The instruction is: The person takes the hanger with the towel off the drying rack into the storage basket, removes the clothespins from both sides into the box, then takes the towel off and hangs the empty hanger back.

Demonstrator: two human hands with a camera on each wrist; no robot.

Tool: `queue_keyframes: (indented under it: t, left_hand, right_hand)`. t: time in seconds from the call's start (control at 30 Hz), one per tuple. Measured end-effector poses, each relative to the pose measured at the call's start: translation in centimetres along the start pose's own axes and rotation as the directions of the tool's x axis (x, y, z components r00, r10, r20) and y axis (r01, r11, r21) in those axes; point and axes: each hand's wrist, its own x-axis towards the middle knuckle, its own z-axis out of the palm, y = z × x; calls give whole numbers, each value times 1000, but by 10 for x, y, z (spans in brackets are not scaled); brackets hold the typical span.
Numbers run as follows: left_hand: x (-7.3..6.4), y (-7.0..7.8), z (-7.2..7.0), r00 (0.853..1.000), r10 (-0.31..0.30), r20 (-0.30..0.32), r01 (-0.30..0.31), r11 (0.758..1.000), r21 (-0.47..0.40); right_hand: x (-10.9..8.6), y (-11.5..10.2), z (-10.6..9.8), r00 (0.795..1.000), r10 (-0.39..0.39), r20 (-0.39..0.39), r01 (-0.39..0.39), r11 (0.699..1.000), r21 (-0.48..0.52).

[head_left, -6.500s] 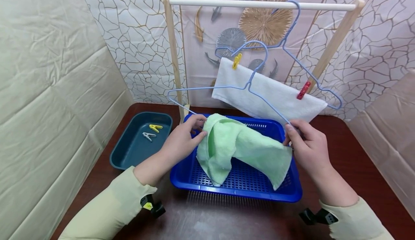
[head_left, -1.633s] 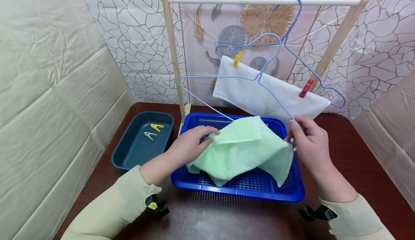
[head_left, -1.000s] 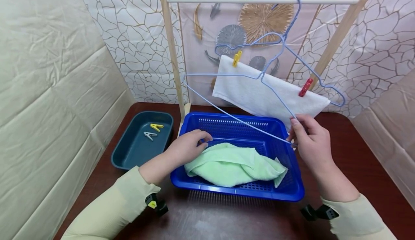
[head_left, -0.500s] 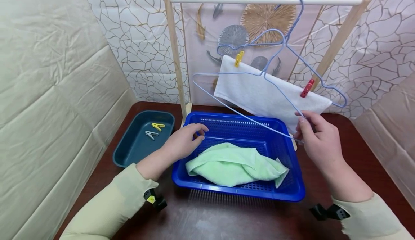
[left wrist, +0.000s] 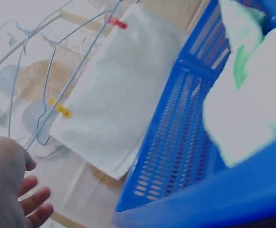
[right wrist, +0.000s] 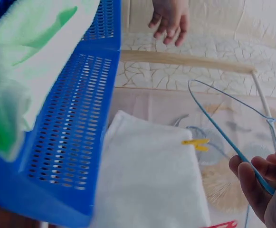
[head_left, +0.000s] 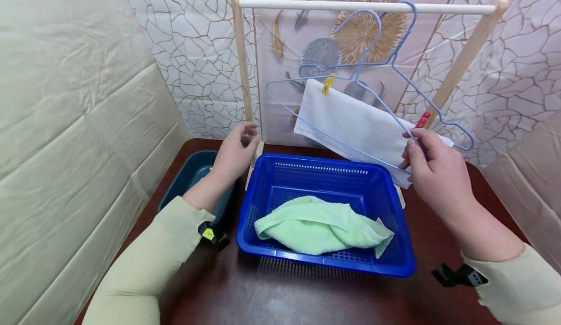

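Note:
My right hand (head_left: 440,171) grips one lower corner of a blue wire clothes hanger (head_left: 380,100), lifted in front of the rack with its hook just under the bar. My left hand (head_left: 234,152) hangs in the air by the rack's left post, fingers loosely bent and holding nothing; the hanger's far corner is close to it. A light green towel (head_left: 322,225) lies bunched in the blue basket (head_left: 326,262). Behind, a white towel (head_left: 346,118) hangs from a second blue hanger (head_left: 416,88), pinned by a yellow clothespin (head_left: 327,84) and a red clothespin (head_left: 422,120).
The rack has a white bar (head_left: 307,5) and wooden posts. A dark teal tray (head_left: 186,174) stands left of the basket, partly hidden under my left forearm. Fabric walls (head_left: 87,120) close in the table at the sides and back.
The green towel slipped off the hanger into the basket. My left hand let go of it and moved up and left. My right hand raised the hanger.

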Motion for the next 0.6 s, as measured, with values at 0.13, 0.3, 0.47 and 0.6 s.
queue_keyframes:
  t: [0.13, 0.3, 0.47, 0.6]
  left_hand:
    - [20, 7, -7, 993, 2, -118, -10, 997, -72]
    - [48, 14, -9, 977, 25, -213, -45, 995, -91]
    - [66, 15, -4, 978, 23, -207, -39, 997, -73]
    - [71, 11, 2, 980, 11, -196, -15, 1000, -18]
  right_hand:
    - [14, -15, -3, 1000, -26, 9, 26, 999, -34]
    - [33, -34, -6, 999, -39, 23, 40, 997, -62]
    - [53, -50, -3, 999, -42, 23, 44, 997, -71]
    - [65, -57, 4, 999, -13, 40, 16, 997, -71]
